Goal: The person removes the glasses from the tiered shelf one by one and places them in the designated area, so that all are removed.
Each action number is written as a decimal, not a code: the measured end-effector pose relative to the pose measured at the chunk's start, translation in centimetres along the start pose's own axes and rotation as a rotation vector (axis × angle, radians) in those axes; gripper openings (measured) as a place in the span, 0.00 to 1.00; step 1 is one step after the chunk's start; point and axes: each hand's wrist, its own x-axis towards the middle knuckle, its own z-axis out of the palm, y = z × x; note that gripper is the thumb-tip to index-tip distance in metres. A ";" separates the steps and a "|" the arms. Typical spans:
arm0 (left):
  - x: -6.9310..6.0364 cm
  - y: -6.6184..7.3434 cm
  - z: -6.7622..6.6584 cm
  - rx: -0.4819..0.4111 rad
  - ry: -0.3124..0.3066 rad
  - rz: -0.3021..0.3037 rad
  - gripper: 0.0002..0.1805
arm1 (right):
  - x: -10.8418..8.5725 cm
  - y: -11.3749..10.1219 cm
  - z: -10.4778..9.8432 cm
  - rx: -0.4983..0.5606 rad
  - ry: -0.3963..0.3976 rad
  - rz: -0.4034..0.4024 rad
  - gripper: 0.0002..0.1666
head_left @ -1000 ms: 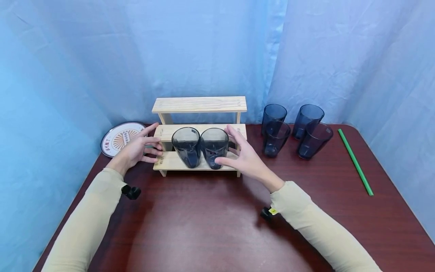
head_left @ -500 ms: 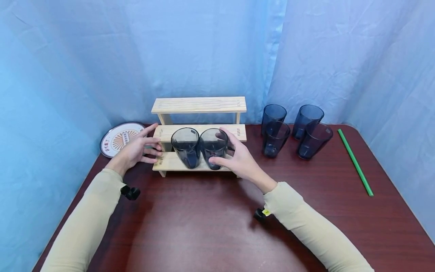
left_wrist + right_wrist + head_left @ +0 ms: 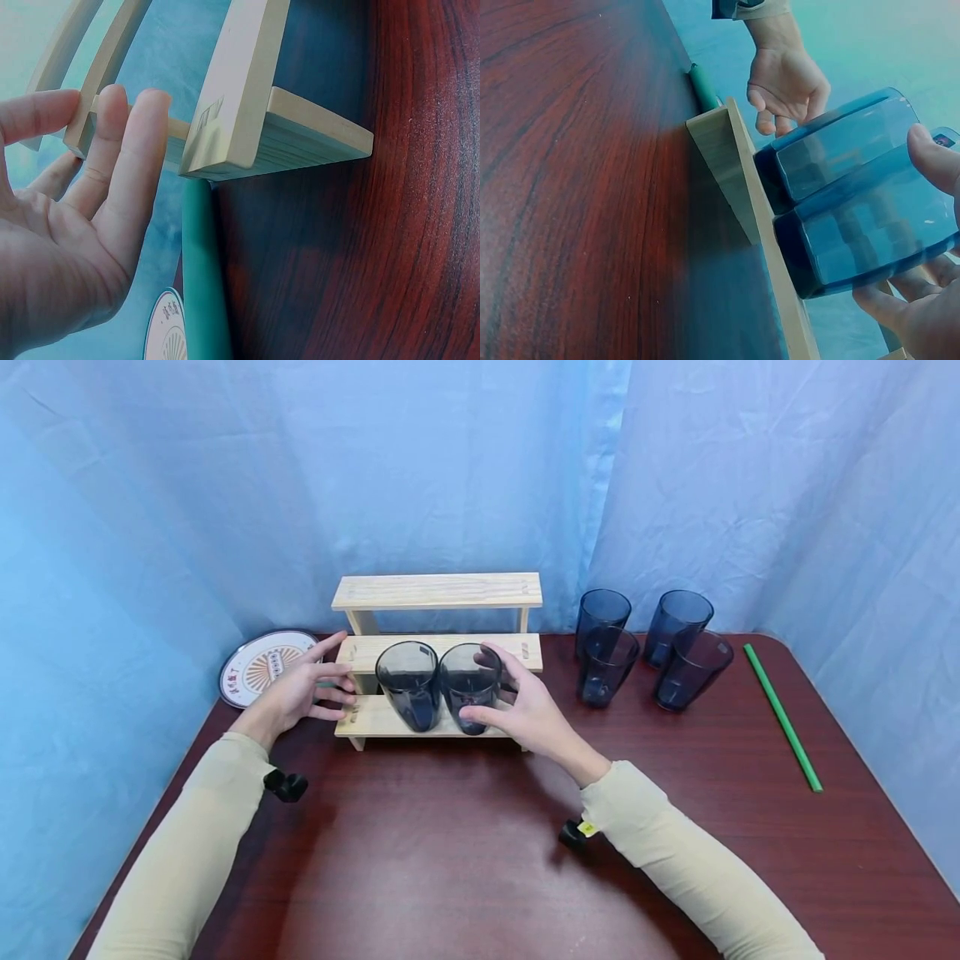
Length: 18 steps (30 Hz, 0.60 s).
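Note:
Two dark tinted glasses stand side by side on the lowest step of a light wooden three-step rack (image 3: 438, 589). My right hand (image 3: 528, 714) grips the right glass (image 3: 471, 681), thumb at its front and fingers round its far right side; the right wrist view shows this glass (image 3: 870, 217) close to the left glass (image 3: 840, 146). The left glass (image 3: 412, 689) has no hand on it. My left hand (image 3: 296, 693) is at the rack's left end, fingers spread; in the left wrist view its fingertips touch or nearly touch the rack (image 3: 232, 90).
Several dark glasses (image 3: 607, 668) are grouped on the table right of the rack. A green stick (image 3: 783, 718) lies at the far right. Behind my left hand a patterned round plate (image 3: 243, 668) leans at the back left. Blue curtains (image 3: 450, 468) hang behind the table.
My right hand has moved left and its fingers have closed round the right glass. The left hand and both glasses look nearly unchanged.

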 end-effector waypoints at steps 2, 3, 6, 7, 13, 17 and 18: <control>0.0 0.0 0.0 -0.002 0.001 0.002 0.40 | -0.1 -0.2 -0.1 0.010 0.005 0.009 0.54; 0.0 0.0 0.0 -0.001 0.002 0.002 0.40 | -0.1 -0.3 -0.2 0.020 0.005 0.014 0.54; 0.0 0.0 0.0 0.000 0.004 0.001 0.40 | -0.4 -0.9 -0.7 0.052 0.007 0.020 0.51; 0.0 0.0 0.0 -0.002 0.007 0.000 0.40 | -0.6 -1.1 -1.0 0.064 0.006 0.018 0.50; -0.1 0.1 -0.1 0.001 0.009 0.002 0.40 | -1.4 -3.0 -3.4 0.085 0.003 0.006 0.49; -0.1 0.2 -0.2 0.003 0.005 0.003 0.41 | -2.4 -3.7 -5.4 0.066 0.006 0.014 0.50; -0.1 0.2 -0.2 0.000 0.006 0.002 0.41 | -2.7 -3.9 -6.0 0.054 0.009 0.015 0.50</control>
